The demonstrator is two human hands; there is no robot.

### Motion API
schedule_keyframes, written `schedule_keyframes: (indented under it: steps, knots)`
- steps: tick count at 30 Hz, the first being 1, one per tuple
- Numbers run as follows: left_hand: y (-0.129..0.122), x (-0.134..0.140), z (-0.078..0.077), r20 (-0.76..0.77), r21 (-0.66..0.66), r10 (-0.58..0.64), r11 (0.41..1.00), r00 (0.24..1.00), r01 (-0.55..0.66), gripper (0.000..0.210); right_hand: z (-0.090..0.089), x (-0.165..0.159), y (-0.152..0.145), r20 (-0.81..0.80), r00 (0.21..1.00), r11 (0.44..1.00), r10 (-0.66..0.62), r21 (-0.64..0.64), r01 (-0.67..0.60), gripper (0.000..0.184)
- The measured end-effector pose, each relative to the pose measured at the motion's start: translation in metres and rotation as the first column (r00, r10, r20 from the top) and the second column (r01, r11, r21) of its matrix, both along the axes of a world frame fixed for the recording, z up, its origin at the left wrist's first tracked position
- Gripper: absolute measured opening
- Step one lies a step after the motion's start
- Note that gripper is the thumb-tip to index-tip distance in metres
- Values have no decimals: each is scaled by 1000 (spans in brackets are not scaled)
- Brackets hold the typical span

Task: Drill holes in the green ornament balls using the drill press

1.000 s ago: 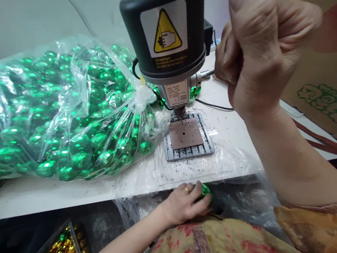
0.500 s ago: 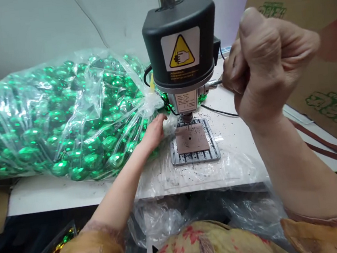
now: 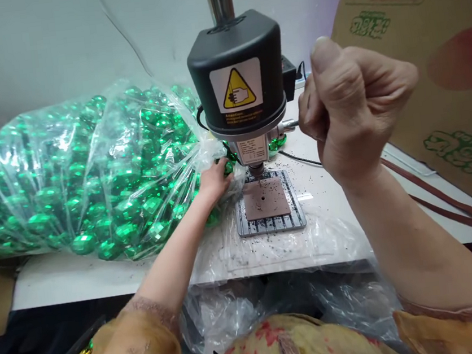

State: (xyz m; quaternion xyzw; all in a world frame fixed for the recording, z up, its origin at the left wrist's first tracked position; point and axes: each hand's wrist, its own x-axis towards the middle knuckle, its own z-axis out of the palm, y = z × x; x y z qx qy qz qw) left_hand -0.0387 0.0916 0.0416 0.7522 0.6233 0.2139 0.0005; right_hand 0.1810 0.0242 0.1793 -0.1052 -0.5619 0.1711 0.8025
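Observation:
My left hand (image 3: 216, 179) is by the gathered mouth of the clear plastic bag (image 3: 103, 175). Its fingers are closed around a shiny green faceted bead (image 3: 228, 167), which is partly hidden. On the right, my right hand (image 3: 349, 107) makes a fist around the end of the feed lever (image 3: 291, 125) of a small black drill press (image 3: 236, 74); its grip end is covered by the fingers. Under the chuck (image 3: 256, 170), a brown square block (image 3: 267, 203) with a small dark hole lies on the slotted metal base (image 3: 299, 220).
Green beads fill the bag on the left. Dark shavings are scattered around the base, and loose clear plastic (image 3: 328, 234) lies at the white table's (image 3: 81, 280) front. A large cardboard box (image 3: 435, 97) stands at the right, with brown straps (image 3: 443, 199) before it.
My left hand has drawn slightly nearer, and a green bead now shows at its fingers. My right hand stays on the lever. The view has shifted a little.

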Motion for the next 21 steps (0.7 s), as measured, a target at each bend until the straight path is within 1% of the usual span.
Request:
schedule_keyframes:
  steps: [3, 5, 6, 7, 8, 9, 10, 11, 12, 13, 14, 15, 16, 17, 19, 21]
  knots:
    - [-36, -6, 9, 210, 158, -50, 987, 976, 16, 38, 0, 0, -1, 46, 997, 997, -67, -43, 69, 55]
    - [-65, -3, 9, 404, 235, -107, 972, 908, 10, 39, 0, -1, -1, 53, 995, 995, -86, -38, 88, 55]
    - [-80, 0, 7, 517, 228, -128, 974, 847, 9, 39, 1, -1, -1, 40, 997, 997, -72, -22, 73, 54]
    - [-92, 5, 4, 641, 183, -135, 983, 755, 21, 40, 1, -1, 0, 20, 999, 999, -49, -1, 49, 53]
    - [-103, 11, 0, 766, 110, -118, 993, 632, 53, 42, 1, -1, 0, 1, 1000, 1000, -24, 14, 24, 52]
    - [-112, 17, -4, 873, 28, -74, 994, 482, 102, 44, 1, -2, 0, -16, 1000, 1000, -5, 21, 5, 51]
    - [-118, 24, -8, 946, -48, -7, 986, 324, 161, 45, 0, -2, 1, -24, 1000, 1000, 4, 16, -4, 50]
    - [-121, 30, -11, 982, -110, 71, 969, 178, 220, 47, 0, -2, 1, -22, 1000, 1000, 3, 3, -3, 50]
    - [-122, 35, -14, 988, -155, 146, 950, 54, 270, 49, 0, -2, 1, -16, 1000, 1000, -5, -9, 5, 50]
    - [-122, 39, -15, 976, -188, 212, 932, -42, 311, 50, 0, -2, 1, -9, 1000, 1000, -14, -12, 14, 50]
    - [-121, 42, -16, 957, -213, 266, 914, -114, 345, 52, 0, -2, 1, -4, 1000, 1000, -20, -10, 20, 51]
    - [-119, 43, -16, 937, -230, 307, 899, -164, 372, 53, 0, -2, 1, 3, 1000, 1000, -25, -10, 25, 51]
    - [-118, 44, -16, 922, -239, 334, 890, -198, 389, 54, -1, -1, 1, 9, 1000, 1000, -27, -9, 27, 52]
    - [-116, 44, -15, 912, -245, 348, 886, -216, 394, 54, -1, -1, 0, 11, 1000, 1000, -26, -7, 26, 52]
    - [-114, 44, -15, 913, -260, 355, 886, -200, 384, 53, -1, -1, -1, 19, 999, 999, -33, -15, 34, 52]
    - [-113, 42, -17, 928, -275, 342, 897, -149, 345, 52, -2, -1, -2, 39, 997, 996, -70, -45, 72, 54]
